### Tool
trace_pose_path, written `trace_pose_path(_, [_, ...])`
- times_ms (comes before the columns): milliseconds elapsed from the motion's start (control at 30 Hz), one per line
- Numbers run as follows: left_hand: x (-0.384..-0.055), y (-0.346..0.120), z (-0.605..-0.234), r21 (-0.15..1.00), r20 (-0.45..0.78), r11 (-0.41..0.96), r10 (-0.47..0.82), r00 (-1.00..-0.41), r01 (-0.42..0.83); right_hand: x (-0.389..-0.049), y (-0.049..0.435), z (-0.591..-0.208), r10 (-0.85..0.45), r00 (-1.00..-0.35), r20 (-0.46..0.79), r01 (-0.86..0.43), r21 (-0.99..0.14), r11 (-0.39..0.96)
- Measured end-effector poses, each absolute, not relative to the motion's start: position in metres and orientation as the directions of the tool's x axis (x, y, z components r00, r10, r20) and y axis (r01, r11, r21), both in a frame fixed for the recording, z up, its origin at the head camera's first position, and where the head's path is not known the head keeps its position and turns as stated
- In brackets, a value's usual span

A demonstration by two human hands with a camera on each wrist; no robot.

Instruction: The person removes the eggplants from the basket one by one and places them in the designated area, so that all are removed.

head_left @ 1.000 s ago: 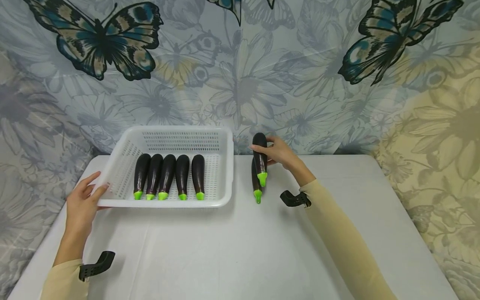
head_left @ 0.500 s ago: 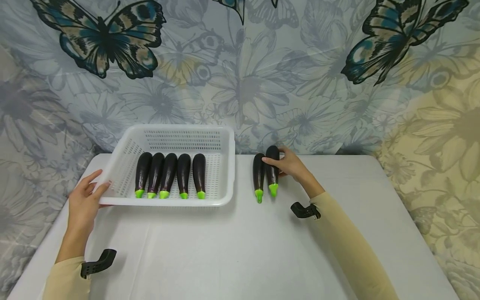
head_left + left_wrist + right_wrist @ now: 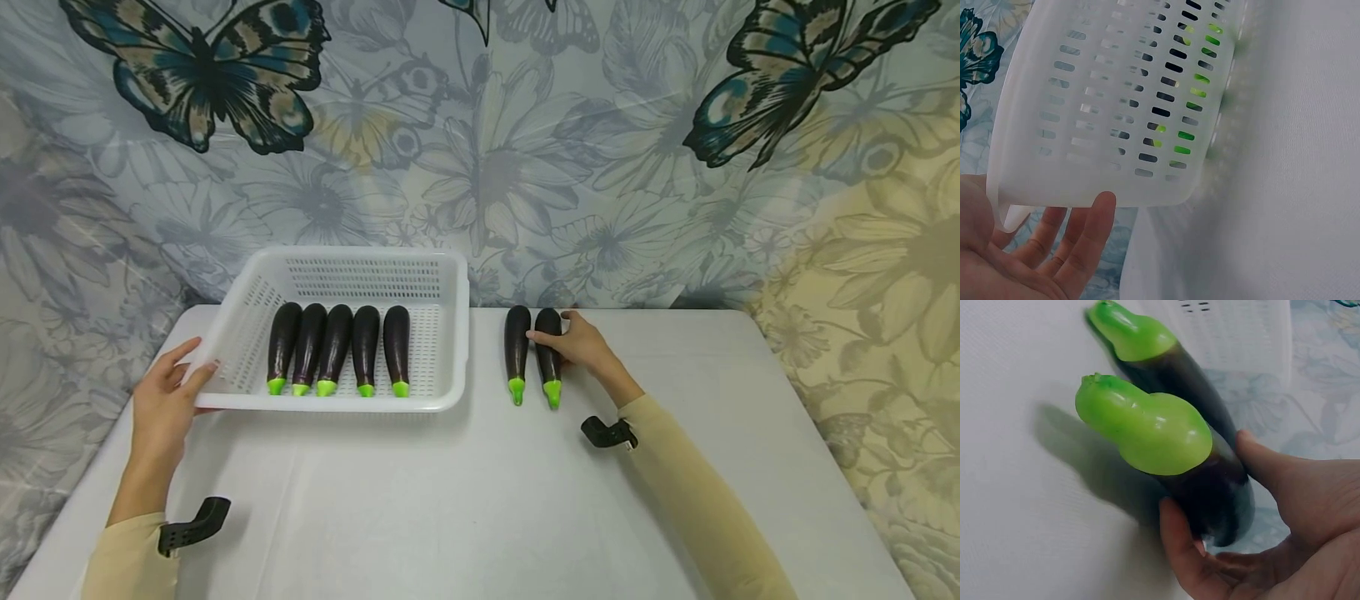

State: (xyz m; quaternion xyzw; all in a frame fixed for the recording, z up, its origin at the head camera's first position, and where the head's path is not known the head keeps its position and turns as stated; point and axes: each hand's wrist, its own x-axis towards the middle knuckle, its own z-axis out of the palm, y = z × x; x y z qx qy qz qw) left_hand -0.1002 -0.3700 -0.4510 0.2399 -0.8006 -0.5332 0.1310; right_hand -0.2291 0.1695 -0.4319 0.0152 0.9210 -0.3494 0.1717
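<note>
A white perforated plastic basket (image 3: 337, 404) stands at the left of the table, with several dark eggplants (image 3: 335, 343) in a row inside. My left hand (image 3: 159, 408) grips its left rim; in the left wrist view fingers (image 3: 1088, 244) lie against the basket's outer wall (image 3: 1085, 181). Right of the basket, my right hand (image 3: 588, 346) holds an eggplant (image 3: 551, 367) between thumb and fingers, its green stem end (image 3: 1160, 431) towards me. Beside it, slightly apart in the head view, another eggplant (image 3: 516, 343) lies on the table. Whether the held one fully touches the table cannot be told.
A white cloth covers the table (image 3: 450, 500). Behind it hangs a fabric backdrop (image 3: 495, 167) printed with flowers and butterflies, close to the basket's back. Black wrist mounts (image 3: 195, 527) stick out from both sleeves.
My right hand has moved the held eggplant right and down, from over the other eggplant to a place beside it. My left hand has stayed at the basket's rim.
</note>
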Motion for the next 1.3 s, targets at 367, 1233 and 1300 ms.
trace_pose_path(367, [-0.099, -0.370, -0.448, 0.907, -0.077, 0.322, -0.510, -0.857, -0.273, -0.226, 0.163, -0.434, -0.085, -0.948, -0.307, 0.116, -0.582, 0.805])
trace_pose_path(1233, [-0.097, -0.362, -0.441, 0.918, -0.082, 0.290, -0.532, -0.843, -0.272, -0.224, 0.178, -0.428, -0.139, -0.927, -0.350, 0.169, -0.716, 0.678])
trace_pose_path(1300, [-0.098, -0.364, -0.442, 0.913, -0.089, 0.297, -0.524, -0.847, -0.280, -0.225, 0.181, -0.428, -0.147, -0.921, -0.360, 0.178, -0.727, 0.663])
